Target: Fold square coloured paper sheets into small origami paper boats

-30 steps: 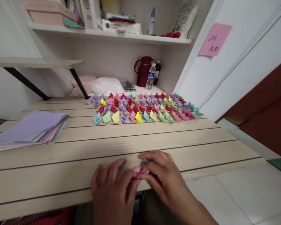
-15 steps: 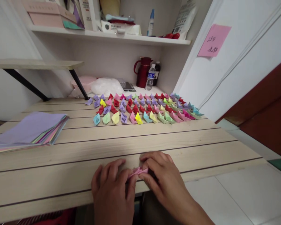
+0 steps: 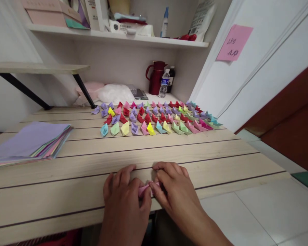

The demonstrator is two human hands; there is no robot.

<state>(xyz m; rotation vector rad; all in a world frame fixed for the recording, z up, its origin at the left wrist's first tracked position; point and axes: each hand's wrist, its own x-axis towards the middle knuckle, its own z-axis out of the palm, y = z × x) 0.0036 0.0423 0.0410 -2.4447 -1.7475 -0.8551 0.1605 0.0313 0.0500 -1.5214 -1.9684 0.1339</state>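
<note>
The left hand [image 3: 125, 201] and right hand [image 3: 176, 189] both pinch the pink paper [image 3: 143, 190] near the front edge of the desk [image 3: 53, 196], with rows of boats [image 3: 155, 118] beyond and sheets [image 3: 32, 140] stacked at left.

A dark red jug [image 3: 157, 78] is standing beside a clear water bottle [image 3: 164, 83]. Above them, a blue-capped bottle [image 3: 164, 26] is standing on a white shelf [image 3: 166, 41]. A pink note [image 3: 234, 42] is hanging at right.
</note>
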